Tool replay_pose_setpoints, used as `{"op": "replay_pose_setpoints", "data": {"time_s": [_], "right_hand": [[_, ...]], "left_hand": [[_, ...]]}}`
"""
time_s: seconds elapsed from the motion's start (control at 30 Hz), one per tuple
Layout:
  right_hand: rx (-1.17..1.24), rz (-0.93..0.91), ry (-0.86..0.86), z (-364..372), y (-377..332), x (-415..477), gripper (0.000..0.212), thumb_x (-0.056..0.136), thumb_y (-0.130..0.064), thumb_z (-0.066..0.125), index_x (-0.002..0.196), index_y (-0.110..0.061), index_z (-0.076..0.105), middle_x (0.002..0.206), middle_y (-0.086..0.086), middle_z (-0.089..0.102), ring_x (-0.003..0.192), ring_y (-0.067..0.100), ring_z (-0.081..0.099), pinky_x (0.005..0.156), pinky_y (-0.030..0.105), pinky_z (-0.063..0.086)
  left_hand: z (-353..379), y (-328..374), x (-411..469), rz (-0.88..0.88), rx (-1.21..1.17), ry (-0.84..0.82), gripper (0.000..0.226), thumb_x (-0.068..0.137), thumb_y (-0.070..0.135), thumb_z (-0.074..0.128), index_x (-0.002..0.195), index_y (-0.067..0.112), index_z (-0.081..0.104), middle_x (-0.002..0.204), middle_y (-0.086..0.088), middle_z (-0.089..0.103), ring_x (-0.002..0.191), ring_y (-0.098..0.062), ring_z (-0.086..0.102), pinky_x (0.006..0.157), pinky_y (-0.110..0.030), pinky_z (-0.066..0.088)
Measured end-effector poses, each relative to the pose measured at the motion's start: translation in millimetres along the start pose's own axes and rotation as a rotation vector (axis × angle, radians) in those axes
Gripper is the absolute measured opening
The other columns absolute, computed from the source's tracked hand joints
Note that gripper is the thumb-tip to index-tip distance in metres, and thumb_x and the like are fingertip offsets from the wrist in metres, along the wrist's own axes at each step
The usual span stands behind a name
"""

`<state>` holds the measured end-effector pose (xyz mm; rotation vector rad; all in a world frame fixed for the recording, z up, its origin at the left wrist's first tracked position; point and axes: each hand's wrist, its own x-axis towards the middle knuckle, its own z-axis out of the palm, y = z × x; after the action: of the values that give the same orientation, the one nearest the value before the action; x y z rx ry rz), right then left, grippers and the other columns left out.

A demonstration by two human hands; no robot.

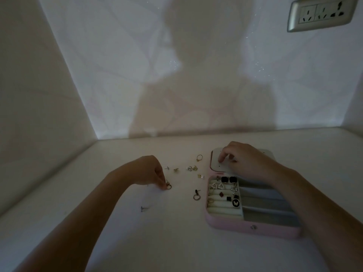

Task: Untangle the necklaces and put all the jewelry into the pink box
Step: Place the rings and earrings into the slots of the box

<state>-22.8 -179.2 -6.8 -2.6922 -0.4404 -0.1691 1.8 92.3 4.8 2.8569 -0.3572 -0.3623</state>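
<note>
The pink box [231, 224] lies open at the right of the white tabletop, its ring rolls holding several earrings and rings. My right hand [247, 161] rests on the box's raised white lid panel [218, 165], fingers curled with the fingertips on it. My left hand [149, 171] pinches a small hoop earring [168, 186] lying on the table. Loose pieces lie between the hands: a gold ring [199, 157], a dark hoop earring [196, 194], small studs [191, 168], a pearl stud [201, 176]. No necklace is visible.
A dark stud [144, 208] lies near my left forearm. The table [157, 242] sits in a corner, with walls at the left and back. A wall socket [320, 13] is at the upper right. The light is dim.
</note>
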Motion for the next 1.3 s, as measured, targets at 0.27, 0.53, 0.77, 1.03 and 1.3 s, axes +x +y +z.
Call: {"op": "replay_pose_setpoints", "data": {"time_s": [0.27, 0.53, 0.77, 1.03, 1.3], "right_hand": [[-0.009, 0.000, -0.001, -2, -1, -1, 0.022, 0.095, -0.015, 0.049, 0.106, -0.024, 0.065, 0.109, -0.007, 0.054, 0.099, 0.009, 0.053, 0.086, 0.025, 0.042], [0.108, 0.002, 0.041, -2, -2, -1, 0.030, 0.090, -0.006, 0.050, 0.100, -0.028, 0.066, 0.107, -0.011, 0.061, 0.095, 0.002, 0.055, 0.077, 0.020, 0.044], [0.622, -0.038, -0.029, -12, -16, -1, 0.030, 0.085, 0.001, 0.062, 0.092, -0.027, 0.069, 0.095, -0.006, 0.073, 0.087, 0.002, 0.067, 0.081, 0.021, 0.050], [0.991, -0.144, -0.296, -16, -36, -12, 0.043, 0.075, -0.005, 0.076, 0.115, -0.013, 0.063, 0.103, 0.012, 0.072, 0.092, 0.025, 0.070, 0.079, 0.030, 0.054], [1.034, -0.157, -0.105, -19, -43, -14, 0.033, 0.064, -0.019, 0.078, 0.093, -0.008, 0.068, 0.081, 0.013, 0.073, 0.073, 0.020, 0.070, 0.066, 0.025, 0.055]], "left_hand": [[-3, 2, -2, -0.005, -0.106, -0.044, 0.012, 0.075, 0.023, 0.079, 0.078, 0.014, 0.071, 0.070, 0.002, 0.067, 0.059, -0.005, 0.059, 0.052, -0.012, 0.045], [-18, 1, -8, 0.050, -0.253, -0.003, 0.008, 0.083, 0.016, 0.070, 0.090, 0.015, 0.075, 0.081, -0.004, 0.073, 0.072, -0.011, 0.069, 0.062, -0.017, 0.053], [-32, 24, -31, 0.227, -0.628, -0.059, 0.013, 0.082, 0.018, 0.068, 0.093, 0.013, 0.073, 0.084, -0.003, 0.073, 0.075, -0.010, 0.066, 0.067, -0.018, 0.051], [-16, 51, -30, 0.363, -1.063, -0.175, 0.010, 0.073, 0.012, 0.066, 0.080, 0.014, 0.073, 0.076, -0.005, 0.068, 0.069, -0.009, 0.063, 0.064, -0.017, 0.051], [-12, 56, -30, 0.354, -1.100, -0.066, 0.009, 0.069, 0.014, 0.069, 0.078, 0.012, 0.071, 0.071, -0.006, 0.069, 0.064, -0.009, 0.064, 0.060, -0.016, 0.051]]}}
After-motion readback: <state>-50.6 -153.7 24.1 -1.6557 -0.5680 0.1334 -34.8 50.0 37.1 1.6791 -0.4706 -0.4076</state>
